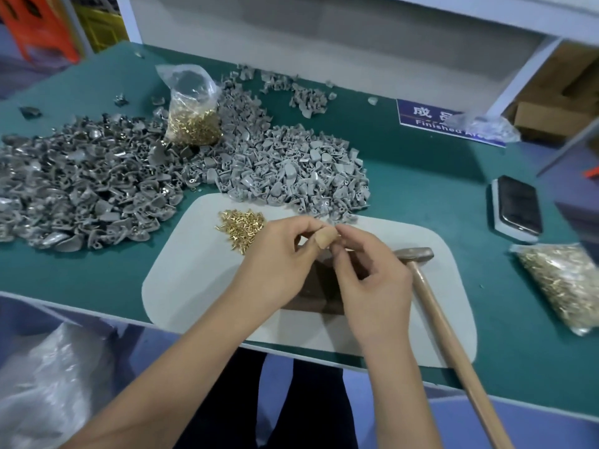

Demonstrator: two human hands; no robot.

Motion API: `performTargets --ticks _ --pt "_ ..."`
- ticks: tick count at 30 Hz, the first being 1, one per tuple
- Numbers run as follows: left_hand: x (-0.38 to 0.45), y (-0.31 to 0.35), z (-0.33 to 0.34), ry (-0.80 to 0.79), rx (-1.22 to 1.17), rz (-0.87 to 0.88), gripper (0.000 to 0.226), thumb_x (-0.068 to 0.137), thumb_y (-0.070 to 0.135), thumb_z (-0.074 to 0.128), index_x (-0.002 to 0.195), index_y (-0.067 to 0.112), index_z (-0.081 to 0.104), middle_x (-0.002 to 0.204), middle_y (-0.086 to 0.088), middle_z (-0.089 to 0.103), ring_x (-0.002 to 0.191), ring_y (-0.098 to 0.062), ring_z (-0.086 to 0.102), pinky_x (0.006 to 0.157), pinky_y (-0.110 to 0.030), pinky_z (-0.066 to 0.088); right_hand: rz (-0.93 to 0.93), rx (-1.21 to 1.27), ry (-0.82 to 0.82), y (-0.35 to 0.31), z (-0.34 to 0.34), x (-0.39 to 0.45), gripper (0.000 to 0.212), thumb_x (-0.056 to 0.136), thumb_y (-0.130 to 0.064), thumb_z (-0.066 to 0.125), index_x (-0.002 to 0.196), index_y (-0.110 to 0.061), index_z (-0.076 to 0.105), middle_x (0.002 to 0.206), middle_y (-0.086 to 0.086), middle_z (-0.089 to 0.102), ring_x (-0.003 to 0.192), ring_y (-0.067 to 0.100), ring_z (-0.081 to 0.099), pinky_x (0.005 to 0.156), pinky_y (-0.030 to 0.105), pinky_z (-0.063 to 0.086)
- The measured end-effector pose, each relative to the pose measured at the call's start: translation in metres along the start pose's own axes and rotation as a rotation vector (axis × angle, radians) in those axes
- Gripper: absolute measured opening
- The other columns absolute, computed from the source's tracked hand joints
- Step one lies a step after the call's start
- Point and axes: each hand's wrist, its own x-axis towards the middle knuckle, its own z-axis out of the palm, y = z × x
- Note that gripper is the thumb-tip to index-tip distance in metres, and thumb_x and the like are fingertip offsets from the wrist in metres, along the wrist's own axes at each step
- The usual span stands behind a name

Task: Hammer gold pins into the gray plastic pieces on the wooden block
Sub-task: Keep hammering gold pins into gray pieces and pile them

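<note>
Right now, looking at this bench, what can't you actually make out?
- Head view: what the left hand and right hand pinch between them; the fingers cover it and it is too small.
- Wooden block: mostly hidden under both hands.
- Hammer: handle end cut off by the bottom edge.
- Blue sign: partly covered by a plastic bag.

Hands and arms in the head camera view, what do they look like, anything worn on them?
Both forearms are bare, with no sleeves, watch or gloves visible. The left hand has a tan bandage-like wrap around one fingertip. The right hand shows nothing worn. No rings can be made out on either.
</note>
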Motion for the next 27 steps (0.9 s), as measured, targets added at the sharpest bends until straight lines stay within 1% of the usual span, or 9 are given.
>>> performTargets --ticks 2,5,11,14,15,17,19,22,27 --pt "0.002 -0.004 0.002 0.014 0.026 -0.023 0.016 0.099 0.035 0.064 0.091 0.029 0.076 0.084 0.017 0.075 0.086 -0.003 0.071 0.085 -0.037 0.057 0.008 0.016 0.021 0.003 0.0 0.001 0.026 0.093 -0.008 0.068 0.11 -0.027 0.075 0.102 -0.018 0.076 0.097 0.008 0.073 0.088 0.026 0.057" --pt "0.002 -0.009 0.006 0.008 0.06 -0.016 0.016 0.098 0.035 0.065 0.087 0.033 0.076 0.082 0.022 0.074 0.083 0.002 0.069 0.081 -0.032 0.056 0.048 -0.008 0.042 0.007 0.0 0.003 0.02 0.094 -0.009 0.07 0.102 -0.026 0.077 0.093 -0.017 0.076 0.088 0.011 0.074 0.082 0.036 0.06" --pt "0.007 -0.018 0.008 0.066 0.118 0.023 0.013 0.095 0.041 0.067 0.086 0.037 0.076 0.087 0.027 0.072 0.086 0.005 0.066 0.076 -0.031 0.054 0.057 -0.092 0.063 0.004 0.004 0.001 0.008 0.095 -0.023 0.063 0.093 -0.029 0.068 0.083 -0.016 0.073 0.08 0.008 0.072 0.074 0.03 0.057" --pt "0.02 -0.019 0.006 0.12 0.227 0.055 0.007 0.094 0.038 0.067 0.093 0.041 0.072 0.091 0.029 0.069 0.082 0.014 0.056 0.068 -0.013 0.04 0.108 -0.077 0.127 0.002 0.006 0.001 0.007 0.094 -0.026 0.061 0.089 -0.03 0.064 0.076 -0.016 0.071 0.075 0.007 0.072 0.071 0.027 0.055" --pt "0.028 -0.018 0.004 0.089 0.291 0.054 0.008 0.094 0.036 0.067 0.096 0.042 0.072 0.09 0.029 0.068 0.079 0.017 0.053 0.063 -0.009 0.035 0.12 -0.066 0.143 0.002 0.006 0.001 0.007 0.093 -0.026 0.06 0.088 -0.03 0.063 0.076 -0.015 0.071 0.074 0.008 0.073 0.071 0.029 0.056" --pt "0.048 -0.013 0.003 -0.059 0.461 0.039 0.01 0.093 0.038 0.067 0.1 0.043 0.071 0.089 0.027 0.066 0.074 0.018 0.051 0.059 -0.014 0.035 0.121 -0.064 0.16 0.0 0.006 0.002 0.008 0.095 -0.026 0.056 0.09 -0.029 0.061 0.078 -0.016 0.071 0.073 0.009 0.073 0.071 0.035 0.057" --pt "0.069 -0.007 0.004 -0.181 0.639 0.042 0.012 0.091 0.041 0.069 0.103 0.042 0.072 0.088 0.024 0.066 0.079 0.012 0.056 0.064 -0.022 0.041 0.108 -0.07 0.156 0.0 0.005 0.003 0.008 0.098 -0.026 0.052 0.092 -0.028 0.058 0.082 -0.02 0.07 0.072 0.006 0.073 0.07 0.036 0.057" --pt "0.092 -0.005 0.014 -0.245 0.84 0.065 0.016 0.087 0.048 0.072 0.101 0.039 0.07 0.093 0.019 0.069 0.093 -0.006 0.064 0.071 -0.027 0.044 0.1 -0.075 0.154 -0.001 0.004 0.003 0.009 0.099 -0.027 0.051 0.093 -0.027 0.057 0.083 -0.02 0.07 0.071 0.004 0.073 0.069 0.031 0.055" --pt "0.101 -0.013 0.028 -0.259 0.959 0.099 0.016 0.088 0.053 0.069 0.09 0.039 0.06 0.083 0.015 0.058 0.083 -0.013 0.056 0.068 -0.029 0.036 0.116 -0.058 0.158 -0.001 0.004 0.005 0.009 0.101 -0.019 0.054 0.093 -0.021 0.059 0.075 -0.01 0.069 0.069 0.002 0.072 0.066 0.026 0.055"
